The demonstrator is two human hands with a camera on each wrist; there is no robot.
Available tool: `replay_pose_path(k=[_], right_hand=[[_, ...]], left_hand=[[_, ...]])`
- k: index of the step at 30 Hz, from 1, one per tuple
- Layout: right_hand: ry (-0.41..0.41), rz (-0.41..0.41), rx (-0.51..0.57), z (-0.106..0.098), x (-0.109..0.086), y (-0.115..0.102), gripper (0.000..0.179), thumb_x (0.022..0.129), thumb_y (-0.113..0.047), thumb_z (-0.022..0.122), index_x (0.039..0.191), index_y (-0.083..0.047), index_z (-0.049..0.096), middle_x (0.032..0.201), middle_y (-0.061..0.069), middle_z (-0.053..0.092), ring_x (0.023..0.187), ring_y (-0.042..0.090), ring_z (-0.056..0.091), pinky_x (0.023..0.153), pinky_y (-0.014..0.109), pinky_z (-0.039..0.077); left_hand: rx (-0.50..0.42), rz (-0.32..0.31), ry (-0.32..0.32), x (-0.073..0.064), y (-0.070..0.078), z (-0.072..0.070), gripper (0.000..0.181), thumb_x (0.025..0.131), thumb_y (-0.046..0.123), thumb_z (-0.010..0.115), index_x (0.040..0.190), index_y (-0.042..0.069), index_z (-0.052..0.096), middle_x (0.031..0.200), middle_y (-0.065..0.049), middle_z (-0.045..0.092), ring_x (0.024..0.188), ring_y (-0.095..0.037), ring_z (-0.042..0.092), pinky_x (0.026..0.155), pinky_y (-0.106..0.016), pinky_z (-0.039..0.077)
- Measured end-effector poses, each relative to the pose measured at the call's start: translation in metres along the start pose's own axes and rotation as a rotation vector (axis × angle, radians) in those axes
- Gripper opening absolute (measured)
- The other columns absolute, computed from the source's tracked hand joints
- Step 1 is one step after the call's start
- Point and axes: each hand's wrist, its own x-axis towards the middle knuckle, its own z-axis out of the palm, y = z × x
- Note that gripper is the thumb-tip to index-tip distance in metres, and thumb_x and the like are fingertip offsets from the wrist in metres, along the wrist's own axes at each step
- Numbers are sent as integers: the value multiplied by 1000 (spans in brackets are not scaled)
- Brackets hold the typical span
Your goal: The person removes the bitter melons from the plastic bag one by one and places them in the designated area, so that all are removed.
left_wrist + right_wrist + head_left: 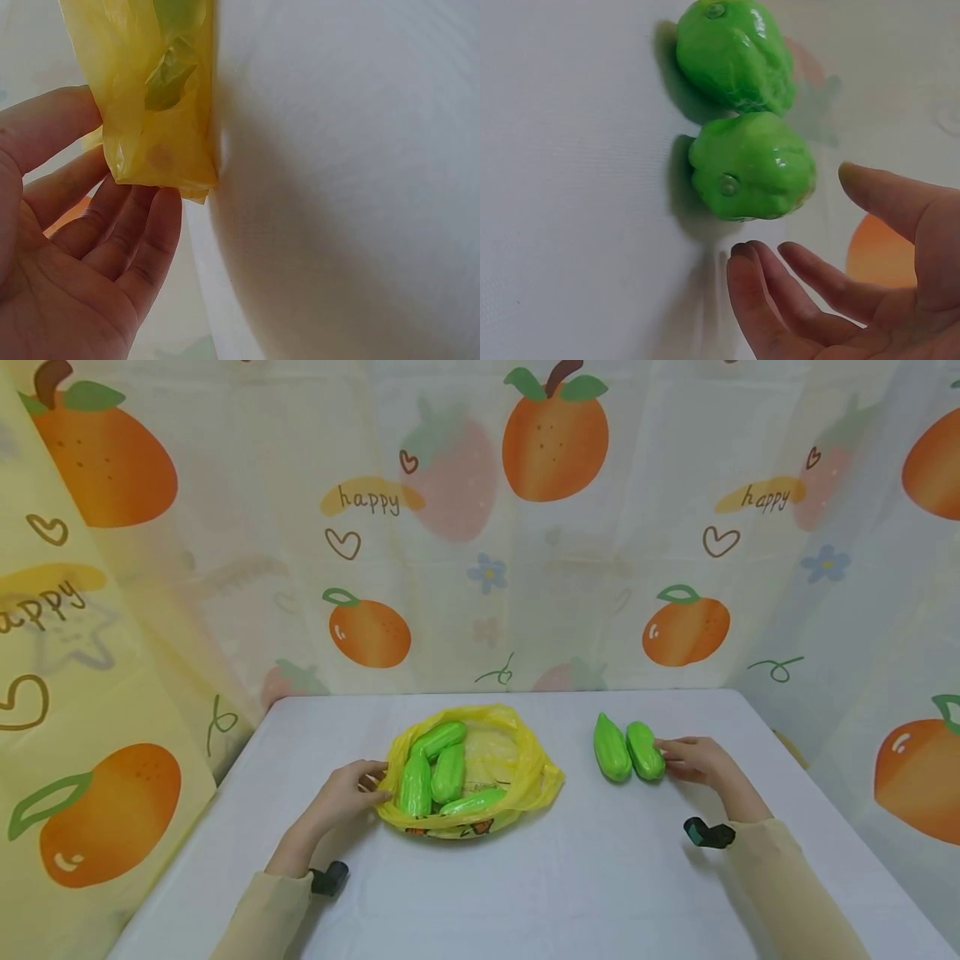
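Observation:
A yellow plastic bag [551,777] lies on the table with its mouth spread wide, several glossy green gourd-like vegetables [448,774] inside it. My left hand [348,789] is at the bag's left side. Its relaxed fingertips touch the yellow plastic [161,161] in the left wrist view. To the right of the bag, two more green vegetables lie side by side, a pointed one [612,748] and a blunter one [644,751]. My right hand [697,762] is beside the blunter one [754,169], thumb and fingers spread apart around its near end and holding nothing.
A white cloth covers the table [585,877]. Behind it and on both sides hangs a curtain [450,635] printed with oranges. Dark wrist cameras [330,878] sit below both hands.

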Motion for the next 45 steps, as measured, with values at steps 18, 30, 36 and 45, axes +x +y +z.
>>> replay_pose_path(k=[18,30,36,45], right_hand=[[48,-149,-83,-2,-24,-28,81,95,-51,45,143,11,26,143,32,35,129,40,43,95,34,48],[45,-236,-59,16,-39,-59,82,93,-54,49,144,7,28,143,30,39,130,40,43,100,40,42],[21,-264,-39,25,-40,-70,76,95,-49,49,144,6,30,142,28,41,129,38,45,100,38,43],[-18,-272,-17,41,-37,-85,74,94,-47,51,144,5,31,141,28,43,129,37,46,98,37,44]], left_hand=[[14,1,6,2,-2,-1,51,81,20,74,126,3,58,112,-9,64,92,-19,59,74,-32,48],[-2,-4,-3,-1,1,0,52,81,20,74,126,1,58,111,-12,64,92,-21,58,74,-32,49],[6,-12,7,1,-1,1,51,81,21,74,126,2,58,110,-10,64,93,-20,59,74,-32,49],[5,-16,10,1,-2,2,52,81,21,75,126,2,58,110,-10,64,92,-21,59,76,-33,49]])
